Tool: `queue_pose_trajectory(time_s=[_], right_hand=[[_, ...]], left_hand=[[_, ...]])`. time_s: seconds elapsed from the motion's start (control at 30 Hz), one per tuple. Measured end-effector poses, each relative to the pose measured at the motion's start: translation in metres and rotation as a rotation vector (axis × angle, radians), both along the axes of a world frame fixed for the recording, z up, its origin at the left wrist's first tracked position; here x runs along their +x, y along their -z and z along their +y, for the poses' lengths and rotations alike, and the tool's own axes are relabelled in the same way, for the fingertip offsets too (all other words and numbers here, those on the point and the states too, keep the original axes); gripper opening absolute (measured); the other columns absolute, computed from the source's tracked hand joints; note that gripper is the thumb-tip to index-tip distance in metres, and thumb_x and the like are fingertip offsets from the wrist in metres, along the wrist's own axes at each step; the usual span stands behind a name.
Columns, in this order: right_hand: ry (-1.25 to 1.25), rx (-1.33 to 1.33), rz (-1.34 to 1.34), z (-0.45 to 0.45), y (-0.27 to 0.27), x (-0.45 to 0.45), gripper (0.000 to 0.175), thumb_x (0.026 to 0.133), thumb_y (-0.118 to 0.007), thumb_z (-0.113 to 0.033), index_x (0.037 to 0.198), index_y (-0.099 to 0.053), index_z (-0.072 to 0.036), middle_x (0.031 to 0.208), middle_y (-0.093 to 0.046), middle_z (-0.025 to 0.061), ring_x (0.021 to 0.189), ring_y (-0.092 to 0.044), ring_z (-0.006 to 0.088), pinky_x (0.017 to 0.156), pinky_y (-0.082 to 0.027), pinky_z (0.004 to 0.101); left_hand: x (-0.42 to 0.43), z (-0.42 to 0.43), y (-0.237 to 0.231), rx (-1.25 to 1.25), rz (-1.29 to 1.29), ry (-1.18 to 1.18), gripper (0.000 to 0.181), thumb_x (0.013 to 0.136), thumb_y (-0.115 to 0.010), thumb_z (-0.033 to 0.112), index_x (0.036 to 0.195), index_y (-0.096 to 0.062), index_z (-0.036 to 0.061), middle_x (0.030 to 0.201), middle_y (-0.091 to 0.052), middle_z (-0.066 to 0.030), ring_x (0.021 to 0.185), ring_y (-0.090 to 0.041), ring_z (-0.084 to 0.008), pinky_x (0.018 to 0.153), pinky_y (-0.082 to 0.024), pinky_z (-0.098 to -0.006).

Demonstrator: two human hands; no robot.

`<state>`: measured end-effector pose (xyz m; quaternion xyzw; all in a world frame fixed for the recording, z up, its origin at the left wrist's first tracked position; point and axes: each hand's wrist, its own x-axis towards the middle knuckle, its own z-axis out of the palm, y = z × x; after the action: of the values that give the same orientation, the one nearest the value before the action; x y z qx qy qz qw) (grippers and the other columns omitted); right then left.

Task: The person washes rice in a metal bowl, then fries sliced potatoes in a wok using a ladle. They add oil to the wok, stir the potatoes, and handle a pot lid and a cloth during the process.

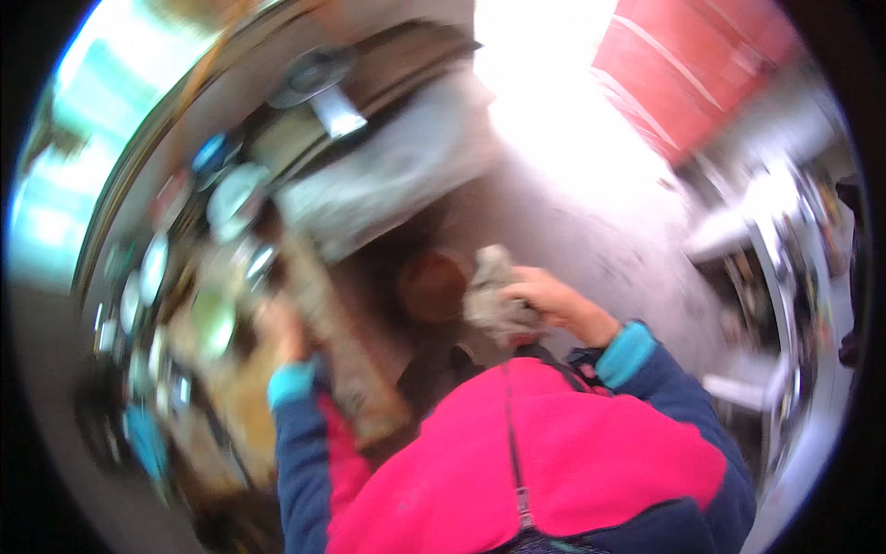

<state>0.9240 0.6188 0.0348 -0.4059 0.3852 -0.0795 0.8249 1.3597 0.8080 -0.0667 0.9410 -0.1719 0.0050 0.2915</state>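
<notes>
In the head view, my right hand [550,298] is closed on a crumpled greyish cloth [495,301], held in front of my body. My left hand [280,322] reaches over the edge of a wooden table [367,395] on the left; it is blurred, and I cannot tell whether it touches or holds anything. A shiny metal item [260,264] lies just beyond that hand. Left of it is a yellow-green bowl or plate [214,320].
Plates [154,269] and other dishes crowd the left table. A stove-like block [394,159] with a pan-like round item [318,73] stands ahead. A reddish-brown round container [434,284] is low down. White shelving [775,277] stands right, red fabric [692,69] upper right.
</notes>
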Motion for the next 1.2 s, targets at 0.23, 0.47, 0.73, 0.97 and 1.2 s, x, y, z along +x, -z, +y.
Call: queue_pose_trajectory(time_s=[0.23, 0.47, 0.73, 0.97, 1.2], right_hand=[[0.085, -0.243, 0.088, 0.024, 0.015, -0.024, 0.041, 0.075, -0.07, -0.025, 0.103, -0.061, 0.004, 0.095, -0.065, 0.0164, 0.09, -0.06, 0.0201, 0.077, -0.049, 0.0348], [-0.03, -0.786, 0.152, 0.049, 0.033, -0.082, 0.035, 0.077, -0.059, -0.033, 0.089, -0.067, 0.0, 0.081, -0.067, 0.0138, 0.074, -0.062, 0.023, 0.064, -0.049, 0.0357], [0.726, -0.378, 0.226, 0.087, 0.015, -0.356, 0.03, 0.093, -0.054, -0.026, 0.105, -0.061, 0.0, 0.094, -0.066, 0.0071, 0.082, -0.064, 0.0125, 0.072, -0.052, 0.0241], [1.175, -0.245, 0.317, 0.186, 0.004, -0.518, 0.026, 0.095, -0.053, -0.025, 0.106, -0.061, -0.002, 0.097, -0.065, 0.0073, 0.086, -0.064, 0.013, 0.073, -0.051, 0.0255], [1.4, -0.239, 0.253, 0.21, 0.018, -0.6, 0.023, 0.096, -0.051, -0.022, 0.105, -0.059, -0.003, 0.097, -0.065, 0.0076, 0.086, -0.063, 0.0139, 0.075, -0.051, 0.0265]], left_hand=[[-0.105, -0.033, -0.068, -0.175, 0.759, 0.807, 0.054, 0.09, -0.059, 0.024, 0.134, -0.039, 0.0001, 0.121, -0.055, -0.0194, 0.104, -0.059, -0.0319, 0.09, -0.048, -0.0406], [-0.321, -0.088, -0.049, -0.213, 2.282, 0.56, 0.045, 0.094, -0.047, 0.028, 0.131, -0.041, 0.0037, 0.126, -0.05, -0.0158, 0.11, -0.053, -0.0305, 0.089, -0.047, -0.0487], [-0.435, -0.136, 0.001, -0.05, 2.185, 0.757, 0.028, 0.093, -0.046, 0.015, 0.116, -0.05, -0.0008, 0.106, -0.06, -0.013, 0.087, -0.06, -0.0194, 0.067, -0.051, -0.0263], [-0.596, -0.163, -0.028, 0.088, 1.882, 1.222, 0.04, 0.1, -0.035, 0.03, 0.114, -0.054, -0.0018, 0.108, -0.061, -0.01, 0.094, -0.059, -0.0149, 0.074, -0.048, -0.0202], [-0.725, -0.219, -0.069, 0.381, 1.915, 1.56, 0.056, 0.096, -0.025, 0.045, 0.113, -0.054, 0.0003, 0.093, -0.065, -0.0118, 0.056, -0.054, -0.0135, 0.048, -0.047, -0.0269]])
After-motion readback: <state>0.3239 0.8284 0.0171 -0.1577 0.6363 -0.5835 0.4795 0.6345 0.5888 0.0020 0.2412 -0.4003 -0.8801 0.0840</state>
